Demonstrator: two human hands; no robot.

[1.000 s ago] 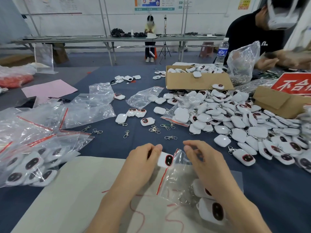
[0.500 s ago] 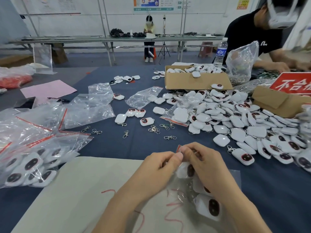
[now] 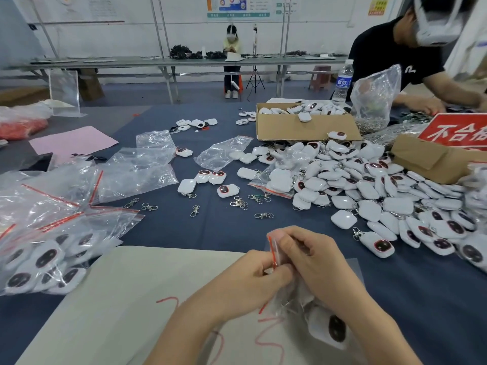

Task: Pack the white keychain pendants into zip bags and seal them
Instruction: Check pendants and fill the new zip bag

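Two hands are meeting at the mouth of a clear zip bag [image 3: 273, 249]. The left hand [image 3: 245, 283] is pinching the red-striped seal from the left. The right hand [image 3: 316, 264] is curling its fingers over the same strip from the right, so both are gripping the top edge. The bag is hanging below them over a pale sheet [image 3: 118, 299], with white keychain pendants [image 3: 326, 330] bunching at its bottom, just right of the wrists.

The film is probably thin, soft and slippery, and will likely crumple rather than hold a shape. The pendants look like hard, light plastic, though together they are likely dragging the bag down. The stiffer seal strip seems the best place to hold, thumb and forefinger on either face. Metal rings inside could snag the film.

Farther out, loose metal clasps [image 3: 238, 202] are lying on the blue tablecloth [image 3: 210, 233]. A heap of pendants [image 3: 369, 191] is spreading to the right below a cardboard box [image 3: 303, 129]. Empty zip bags [image 3: 137, 175] are lying far left, and filled bags [image 3: 44, 259] near left.
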